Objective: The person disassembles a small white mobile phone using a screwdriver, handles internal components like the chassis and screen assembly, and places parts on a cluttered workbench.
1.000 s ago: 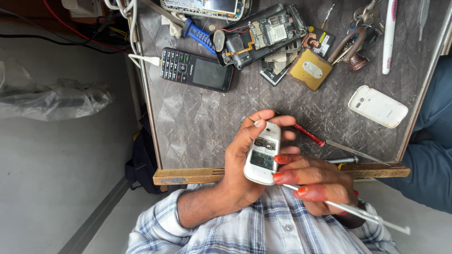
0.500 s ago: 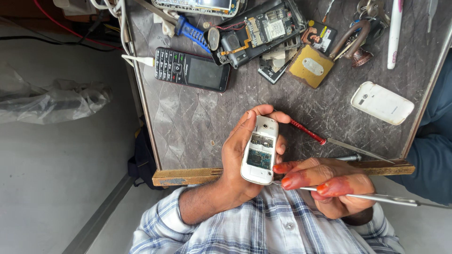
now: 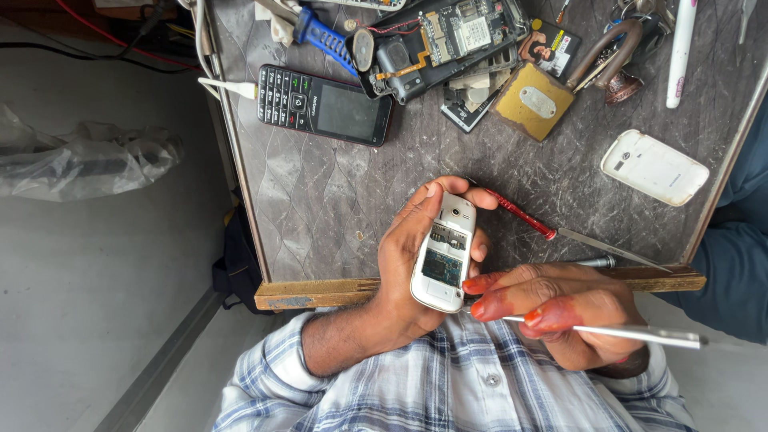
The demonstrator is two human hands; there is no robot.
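Observation:
My left hand [image 3: 398,276] grips a small white phone [image 3: 444,254] with its back cover off, the open battery bay facing me. My right hand [image 3: 564,310], fingertips stained red, holds a thin metal rod-like tool [image 3: 640,334] that points left toward the phone's lower end. Both hands hover over the front wooden edge of the grey marbled table [image 3: 320,200]. A red-handled screwdriver [image 3: 524,214] lies on the table just behind the phone.
On the table lie a black keypad phone [image 3: 324,106], a dismantled phone with exposed boards [image 3: 436,44], a brownish square part [image 3: 534,101], a white phone cover [image 3: 654,167] and a white pen [image 3: 680,48]. Another person's blue sleeve [image 3: 740,240] is at right. A plastic bag [image 3: 80,160] lies on the floor.
The white phone stays in my left hand, now a little lower. My right hand has swung the metal tool from slanting down-right to nearly level.

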